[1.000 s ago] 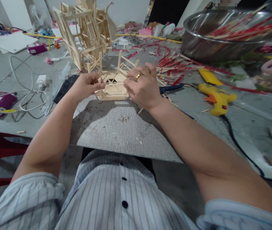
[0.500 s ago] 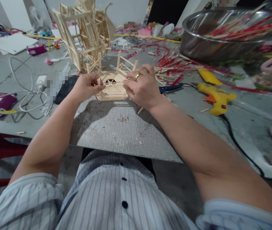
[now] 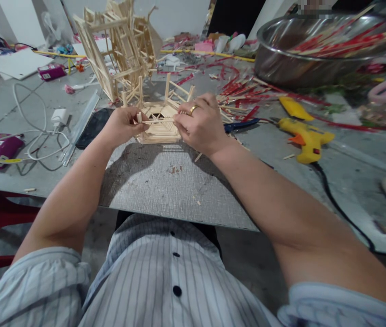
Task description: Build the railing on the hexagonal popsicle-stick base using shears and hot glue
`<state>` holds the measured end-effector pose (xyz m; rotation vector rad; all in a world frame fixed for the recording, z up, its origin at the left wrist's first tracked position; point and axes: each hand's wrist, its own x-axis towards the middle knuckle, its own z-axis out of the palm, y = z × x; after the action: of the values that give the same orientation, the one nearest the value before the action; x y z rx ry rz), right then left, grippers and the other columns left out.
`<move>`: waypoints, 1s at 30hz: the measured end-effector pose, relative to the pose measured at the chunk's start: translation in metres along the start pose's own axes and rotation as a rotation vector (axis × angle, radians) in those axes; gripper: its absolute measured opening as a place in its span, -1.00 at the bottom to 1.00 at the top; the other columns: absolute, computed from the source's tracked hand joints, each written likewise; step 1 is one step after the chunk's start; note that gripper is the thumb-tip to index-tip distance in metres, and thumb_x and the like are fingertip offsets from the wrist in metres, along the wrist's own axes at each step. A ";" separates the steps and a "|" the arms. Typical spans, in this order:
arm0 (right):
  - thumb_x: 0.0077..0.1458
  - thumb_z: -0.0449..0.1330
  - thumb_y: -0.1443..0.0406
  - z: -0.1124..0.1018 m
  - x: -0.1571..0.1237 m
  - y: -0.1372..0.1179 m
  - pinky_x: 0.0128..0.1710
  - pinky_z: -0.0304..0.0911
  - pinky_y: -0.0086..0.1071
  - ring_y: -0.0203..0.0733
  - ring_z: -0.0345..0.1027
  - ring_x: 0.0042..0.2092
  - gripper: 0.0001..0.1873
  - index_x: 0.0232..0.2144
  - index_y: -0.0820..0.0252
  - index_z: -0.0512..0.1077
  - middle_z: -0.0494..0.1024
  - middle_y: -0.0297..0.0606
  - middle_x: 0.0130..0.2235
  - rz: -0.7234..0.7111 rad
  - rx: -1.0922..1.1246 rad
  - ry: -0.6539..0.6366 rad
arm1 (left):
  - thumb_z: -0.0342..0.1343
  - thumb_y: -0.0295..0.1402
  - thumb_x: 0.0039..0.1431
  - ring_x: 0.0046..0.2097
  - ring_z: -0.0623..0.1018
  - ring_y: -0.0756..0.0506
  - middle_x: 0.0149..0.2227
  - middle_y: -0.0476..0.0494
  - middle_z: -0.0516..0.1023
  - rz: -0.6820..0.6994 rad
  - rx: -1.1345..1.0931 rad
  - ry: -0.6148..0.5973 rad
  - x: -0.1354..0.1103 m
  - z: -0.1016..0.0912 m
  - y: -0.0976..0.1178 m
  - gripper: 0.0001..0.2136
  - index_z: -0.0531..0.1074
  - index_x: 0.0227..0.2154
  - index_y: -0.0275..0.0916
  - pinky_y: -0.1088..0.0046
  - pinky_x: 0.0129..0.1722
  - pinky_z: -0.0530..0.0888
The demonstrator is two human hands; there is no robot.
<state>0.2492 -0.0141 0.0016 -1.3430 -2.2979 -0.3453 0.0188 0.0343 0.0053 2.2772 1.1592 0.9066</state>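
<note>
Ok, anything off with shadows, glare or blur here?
Head view: shadows darken the table around a brighter patch; head view: the metal bowl shows bright reflections, and the sticks inside look smeared; head view: the small wooden frame reads clearer.

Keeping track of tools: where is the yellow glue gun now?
In the head view, the glue gun lies on the table at right, its nozzle by the blue-handled tool and the metal basin behind it.

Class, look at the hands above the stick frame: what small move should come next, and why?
Perhaps press the thin stick gently into place: the left hand and right hand pinch it from either side, across the near part of the stick frame, while the glue gun lies aside.
</note>
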 end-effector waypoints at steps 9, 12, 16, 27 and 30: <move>0.34 -0.12 0.27 -0.006 0.000 -0.003 0.13 0.01 0.04 -0.03 0.31 0.03 -0.63 -0.26 0.14 0.49 0.53 -0.14 -0.01 0.011 -0.055 -0.046 | 0.22 -0.45 -0.02 -0.53 0.22 0.09 -0.61 0.07 0.26 -0.042 -0.004 0.073 0.001 0.005 -0.002 -0.86 0.35 -0.56 -0.26 0.52 -0.51 0.18; 0.33 -0.13 0.27 -0.005 -0.001 -0.001 0.11 0.01 0.04 -0.03 0.30 0.01 -0.64 -0.25 0.07 0.47 0.53 -0.16 -0.03 0.017 0.002 -0.026 | 0.20 -0.42 0.02 -0.53 0.22 0.07 -0.61 0.07 0.26 -0.014 0.040 0.121 0.001 0.007 -0.004 -0.84 0.33 -0.56 -0.23 0.50 -0.49 0.19; 0.33 -0.12 0.25 0.000 -0.001 0.002 0.09 0.03 0.03 -0.03 0.29 -0.01 -0.67 -0.23 0.04 0.44 0.53 -0.17 -0.06 0.016 0.069 0.008 | 0.17 -0.39 0.05 -0.53 0.22 0.06 -0.61 0.05 0.27 0.019 0.049 0.128 -0.001 0.008 -0.005 -0.88 0.35 -0.53 -0.21 0.49 -0.50 0.19; 0.33 -0.06 0.24 0.011 0.002 0.010 0.06 0.09 -0.03 -0.06 0.35 -0.06 -0.71 -0.25 0.10 0.46 0.55 -0.20 -0.07 -0.032 0.017 0.051 | 0.13 -0.30 0.11 -0.43 0.40 -0.02 -0.57 -0.02 0.40 0.009 0.131 0.040 0.003 -0.003 -0.007 -0.87 0.41 -0.48 -0.22 0.42 -0.38 0.36; 0.34 -0.07 0.24 0.011 0.002 0.009 0.06 0.10 -0.04 -0.06 0.35 -0.05 -0.70 -0.24 0.08 0.46 0.54 -0.19 -0.08 -0.035 0.013 0.052 | 0.17 -0.32 0.09 -0.19 0.48 -0.16 -0.41 -0.14 0.53 0.047 0.348 0.126 0.000 -0.005 0.010 -0.90 0.46 -0.39 -0.23 0.22 -0.12 0.43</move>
<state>0.2530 -0.0029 -0.0071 -1.2738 -2.2800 -0.3716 0.0206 0.0289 0.0150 2.5601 1.4190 0.9381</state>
